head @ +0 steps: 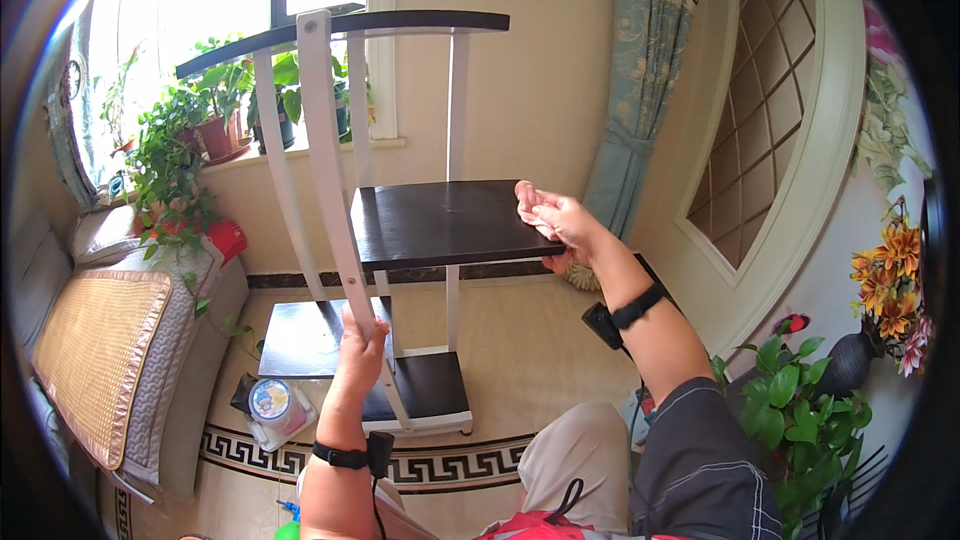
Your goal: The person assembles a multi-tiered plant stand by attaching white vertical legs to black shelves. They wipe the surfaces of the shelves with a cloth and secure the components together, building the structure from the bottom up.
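Observation:
A shelf stand with white posts and dark boards stands before me. My left hand [363, 349] grips its front white post [337, 187] low down, below the middle board. Over at the right end of the dark middle board [442, 221], my right hand [566, 225] presses a pink cloth [531, 211] against the edge. Some of its fingers curl under the board. Above runs the curved dark top board [420, 21]. Lower down are a dark side board [300, 341], bright with glare, and the dark base board [431, 388].
Potted plants [217, 131] line the window sill at the left, vines trailing beside a sofa with a woven mat [105, 352]. A round tub [270, 401] sits on the floor by the stand. At right are a blue curtain [622, 165], a leafy plant [802, 412] and a dark vase [847, 364].

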The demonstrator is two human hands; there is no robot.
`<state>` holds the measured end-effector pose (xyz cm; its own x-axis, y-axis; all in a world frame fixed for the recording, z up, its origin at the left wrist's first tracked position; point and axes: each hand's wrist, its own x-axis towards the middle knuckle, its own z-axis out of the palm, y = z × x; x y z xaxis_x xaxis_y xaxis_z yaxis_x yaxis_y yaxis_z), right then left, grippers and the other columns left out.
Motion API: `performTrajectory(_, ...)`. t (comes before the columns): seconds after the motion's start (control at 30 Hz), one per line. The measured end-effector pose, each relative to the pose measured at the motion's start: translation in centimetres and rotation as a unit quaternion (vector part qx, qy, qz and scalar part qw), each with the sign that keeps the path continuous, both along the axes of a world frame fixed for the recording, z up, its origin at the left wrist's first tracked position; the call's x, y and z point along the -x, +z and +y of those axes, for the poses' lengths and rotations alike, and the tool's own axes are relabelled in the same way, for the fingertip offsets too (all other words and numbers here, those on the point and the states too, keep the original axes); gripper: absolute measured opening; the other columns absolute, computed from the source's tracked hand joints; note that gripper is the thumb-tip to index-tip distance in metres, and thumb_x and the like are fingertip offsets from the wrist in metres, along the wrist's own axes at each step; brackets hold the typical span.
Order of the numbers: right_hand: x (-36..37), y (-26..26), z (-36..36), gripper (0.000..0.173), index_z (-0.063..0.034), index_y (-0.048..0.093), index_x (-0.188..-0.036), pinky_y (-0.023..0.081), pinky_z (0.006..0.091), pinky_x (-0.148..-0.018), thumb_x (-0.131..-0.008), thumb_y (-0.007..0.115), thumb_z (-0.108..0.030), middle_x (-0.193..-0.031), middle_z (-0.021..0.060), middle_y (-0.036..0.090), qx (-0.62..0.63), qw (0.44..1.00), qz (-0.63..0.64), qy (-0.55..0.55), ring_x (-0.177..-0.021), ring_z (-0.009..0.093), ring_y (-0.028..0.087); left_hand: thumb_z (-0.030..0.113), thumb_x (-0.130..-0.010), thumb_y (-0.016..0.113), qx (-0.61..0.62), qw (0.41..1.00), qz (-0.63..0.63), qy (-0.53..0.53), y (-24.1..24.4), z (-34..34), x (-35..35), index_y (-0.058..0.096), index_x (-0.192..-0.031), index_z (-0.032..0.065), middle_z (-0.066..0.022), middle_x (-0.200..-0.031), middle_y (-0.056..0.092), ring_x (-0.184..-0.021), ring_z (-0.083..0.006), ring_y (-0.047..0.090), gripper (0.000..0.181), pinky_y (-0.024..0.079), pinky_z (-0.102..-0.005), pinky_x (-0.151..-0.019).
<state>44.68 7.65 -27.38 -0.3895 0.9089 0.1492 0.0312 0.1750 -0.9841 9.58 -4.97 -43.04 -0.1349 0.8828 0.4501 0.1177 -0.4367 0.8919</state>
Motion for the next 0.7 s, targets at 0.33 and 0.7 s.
performTrajectory(0.33, -0.2, 1.9, -10.2, 0.009, -0.007, 0.058, -0.093, 0.037, 0.0178, -0.052, -0.096, 0.051, -0.005, -0.077, -0.0065, 0.05, -0.006, 0.996, -0.081, -0.037, -0.057, 0.002, 0.043, 0.004, -0.1, 0.057, 0.013, 0.999, 0.028, 0.026, -0.7, 0.7, 0.3, 0.041, -0.124, 0.0063, -0.0055, -0.092, 0.055, -0.086, -0.0148, 0.056, 0.029, 0.049, -0.031, -0.081)
performTrajectory(0.7, 2.7, 10.9, 0.1, 0.022, -0.0119, 0.062, -0.112, 0.045, 0.0299, -0.039, -0.098, 0.046, -0.012, -0.073, 0.0019, 0.062, -0.187, 0.914, -0.35, -0.084, -0.048, 0.011, 0.054, 0.009, -0.099, 0.061, 0.015, 0.998, 0.061, 0.03, 0.0, 0.3, 0.1, 0.042, -0.123, 0.0046, -0.0102, -0.095, 0.057, -0.087, -0.0234, 0.058, 0.031, 0.049, -0.037, -0.081)
